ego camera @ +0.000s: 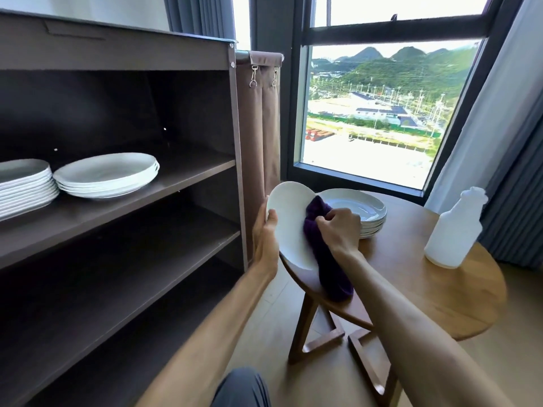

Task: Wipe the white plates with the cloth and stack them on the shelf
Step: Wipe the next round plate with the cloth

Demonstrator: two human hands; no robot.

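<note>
Wiping step: left hand [266, 233] grips plate [289, 227] rim; right hand [338, 227] clutches cloth [326, 259] against it. Next, probably: stack on shelf [188, 174] leftward.

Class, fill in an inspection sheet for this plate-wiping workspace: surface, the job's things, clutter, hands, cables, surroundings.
Surface: round wooden table, bare wood toward the near side.
Job's things: held plate tilted up; purple cloth against it, hanging down; plate stack on the table; two stacks on the shelf.
Clutter: white spray bottle upright on the table.
Hands: left hand grips the plate's rim; right hand clutches the cloth.
Cables: nothing seen.
Surroundings: window with hills outside, grey curtains, brown fabric panel, wooden floor.
</note>
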